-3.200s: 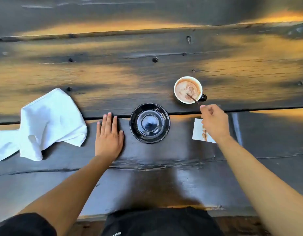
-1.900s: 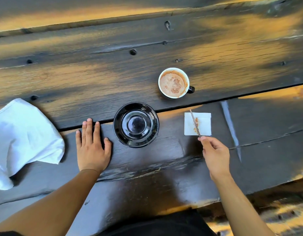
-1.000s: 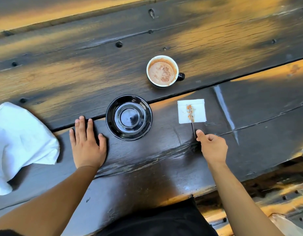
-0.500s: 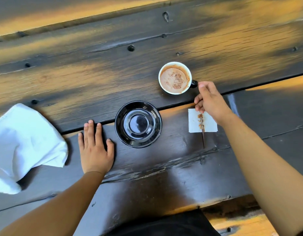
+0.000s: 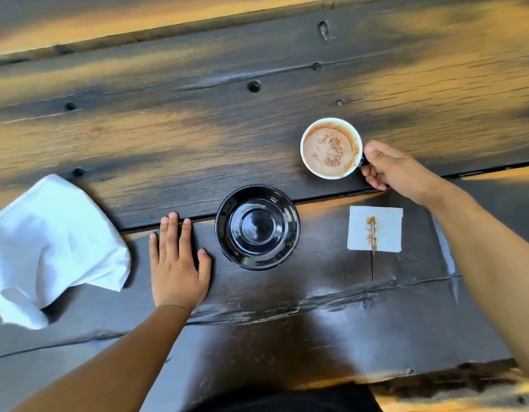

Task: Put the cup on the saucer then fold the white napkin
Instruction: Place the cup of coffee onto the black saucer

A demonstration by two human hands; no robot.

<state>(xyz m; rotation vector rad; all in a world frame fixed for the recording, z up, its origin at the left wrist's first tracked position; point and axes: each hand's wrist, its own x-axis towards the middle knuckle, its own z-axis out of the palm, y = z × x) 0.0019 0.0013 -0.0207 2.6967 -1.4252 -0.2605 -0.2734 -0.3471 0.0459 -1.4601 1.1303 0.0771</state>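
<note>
The left hand (image 5: pixel 177 269) lies flat, fingers spread, on the counter (image 5: pixel 287 322) between the crumpled white napkin (image 5: pixel 49 248) and the empty saucer (image 5: pixel 257 227). Farther off, the right hand (image 5: pixel 397 171) pinches the handle of the cup (image 5: pixel 330 147), which stands beyond the saucer.

Dark plank table (image 5: pixel 198 129) carries a cup (image 5: pixel 330 148), a black saucer (image 5: pixel 257 227) and a white napkin (image 5: pixel 49 248). A paper square (image 5: pixel 388 230) lies under a stirrer (image 5: pixel 373 257); left hand (image 5: pixel 177 263) rests flat
</note>
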